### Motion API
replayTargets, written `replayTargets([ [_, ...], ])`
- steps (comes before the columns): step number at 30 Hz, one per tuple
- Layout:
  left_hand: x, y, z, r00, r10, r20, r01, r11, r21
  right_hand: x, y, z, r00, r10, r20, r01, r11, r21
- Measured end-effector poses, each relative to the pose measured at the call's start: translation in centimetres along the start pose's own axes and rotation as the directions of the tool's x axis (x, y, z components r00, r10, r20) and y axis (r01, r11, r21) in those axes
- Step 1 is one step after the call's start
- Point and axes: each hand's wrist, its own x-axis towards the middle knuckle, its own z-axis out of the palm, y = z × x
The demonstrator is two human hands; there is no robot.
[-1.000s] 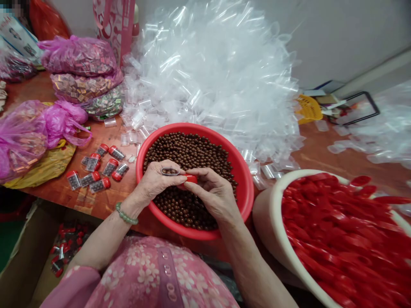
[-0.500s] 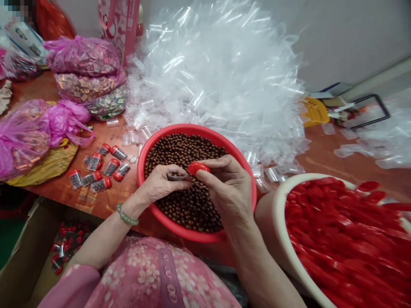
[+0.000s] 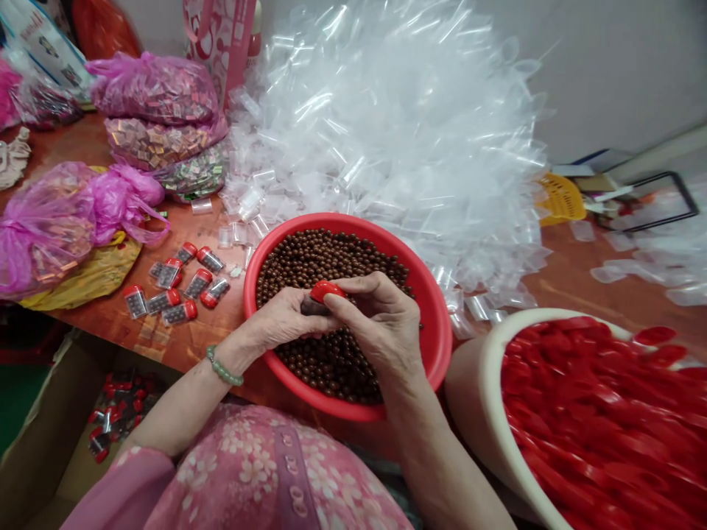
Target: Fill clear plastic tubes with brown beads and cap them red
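Over a red basin [image 3: 442, 346] of brown beads [image 3: 325, 254], my left hand [image 3: 281, 320] holds a small clear container [image 3: 316, 308] that looks dark with beads inside. A red cap [image 3: 327, 290] is pinched between the thumb and fingers of my right hand [image 3: 381, 316]. The cap sits at the container's open end, touching it; how far it is on cannot be seen. Several filled, red-capped containers [image 3: 177, 313] lie on the table left of the basin.
Clear empty containers [image 3: 387, 132] are heaped behind the basin. A cream bucket [image 3: 486, 361] of red caps [image 3: 596, 412] stands at the right. Pink bags [image 3: 160, 88] lie at the back left. Below the table's left edge is a cardboard box [image 3: 49, 419] with capped containers.
My right hand has brought the red cap left onto the container, whose open end showed beads before. The view has shifted slightly.
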Motion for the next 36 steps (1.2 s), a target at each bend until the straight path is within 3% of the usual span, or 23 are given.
replayTargets([
  [6, -0.1, 0.3, 0.2, 0.998, -0.067, 0.009, 0.068, 0.995, -0.075, 0.2, 0.6, -1.1, 0.997, -0.013, 0.075, 0.017, 0.999, -0.047],
  [12, 0.0, 0.4, 0.1, 0.996, -0.076, 0.041, 0.078, 0.996, -0.045, -0.3, 0.7, -0.4, 1.0, 0.007, 0.007, -0.007, 1.0, 0.006],
  [18, 0.0, 0.3, 0.2, 0.994, -0.1, -0.038, 0.099, 0.995, -0.014, -0.1, 0.3, 0.5, 1.0, 0.006, 0.017, -0.006, 1.0, -0.011],
  [23, -0.1, 0.4, 0.2, 0.993, -0.107, -0.043, 0.106, 0.994, -0.042, -0.3, 0.2, 0.6, 1.0, 0.015, 0.009, -0.015, 1.0, 0.011],
  [30, 0.1, 0.2, 0.3, 0.991, -0.127, -0.043, 0.126, 0.992, -0.023, -0.1, 0.0, 1.0, 0.991, 0.126, 0.052, -0.131, 0.984, 0.117],
  [36, -0.1, 0.7, 0.2, 0.994, -0.107, -0.026, 0.104, 0.991, -0.087, -0.7, 0.0, 1.3, 0.99, 0.114, -0.077, -0.103, 0.985, 0.135],
])
